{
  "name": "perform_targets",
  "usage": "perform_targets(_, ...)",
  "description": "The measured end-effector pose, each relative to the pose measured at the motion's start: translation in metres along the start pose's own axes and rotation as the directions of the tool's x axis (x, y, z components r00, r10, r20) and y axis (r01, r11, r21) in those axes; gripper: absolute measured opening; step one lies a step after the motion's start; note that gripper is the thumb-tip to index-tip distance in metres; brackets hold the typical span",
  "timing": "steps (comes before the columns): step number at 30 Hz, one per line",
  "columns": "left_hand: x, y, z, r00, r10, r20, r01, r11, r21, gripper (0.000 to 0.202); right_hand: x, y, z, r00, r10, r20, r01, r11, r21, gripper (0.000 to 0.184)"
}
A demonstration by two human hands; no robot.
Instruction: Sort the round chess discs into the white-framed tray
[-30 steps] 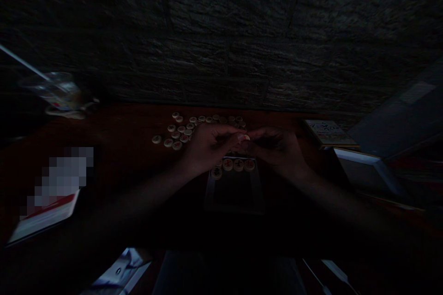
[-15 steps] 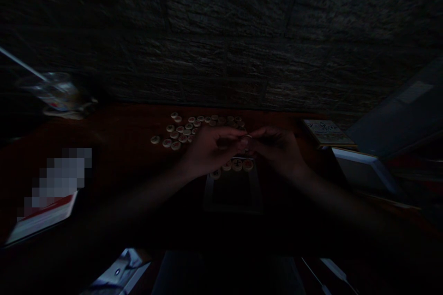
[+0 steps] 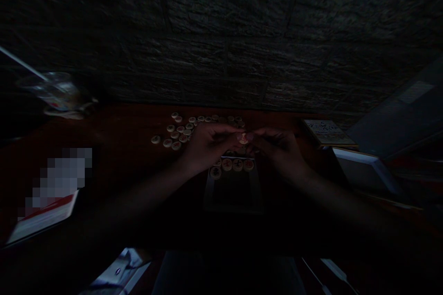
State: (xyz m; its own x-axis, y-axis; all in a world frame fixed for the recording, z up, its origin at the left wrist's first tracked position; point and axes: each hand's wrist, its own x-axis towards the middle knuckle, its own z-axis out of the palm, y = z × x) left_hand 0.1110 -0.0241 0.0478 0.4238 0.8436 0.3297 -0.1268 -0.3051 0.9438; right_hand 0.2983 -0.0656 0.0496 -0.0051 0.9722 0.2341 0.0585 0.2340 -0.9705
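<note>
Over the dim table [image 3: 124,122], your left hand [image 3: 207,146] and right hand [image 3: 281,148] fingertip-pinch one xiangqi piece [image 3: 244,138] between them, the tray [image 3: 256,189] toward its near edge.

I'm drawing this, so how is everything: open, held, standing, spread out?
Left hand: pinching the round piece
Right hand: pinching it too
Round piece: held, red mark showing
Box: open, partly filled
Loose pieces: spread on the table
Cup: standing, straw in it
</note>
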Motion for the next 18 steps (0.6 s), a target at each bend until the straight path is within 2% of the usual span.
perform_targets(4,-0.0011,0.0017,0.0013,1.000,0.001,0.024,-0.001,1.000,0.027,0.011,0.0007,0.0015,-0.0015,1.000,-0.028,0.004,0.028,1.000,-0.011,0.025)
perform_targets(11,-0.0033,-0.0026,0.0015,0.989,0.132,0.073,-0.141,0.980,0.138,0.029,0.0020,0.0047,-0.0026,1.000,-0.010,-0.008,0.010,1.000,0.028,0.030)
perform_targets(18,-0.0030,-0.0048,-0.0007,0.991,0.108,0.077,-0.115,0.988,0.102,0.029,0.0008,0.0057,-0.0005,0.999,0.028,-0.017,-0.027,0.999,0.046,0.022)
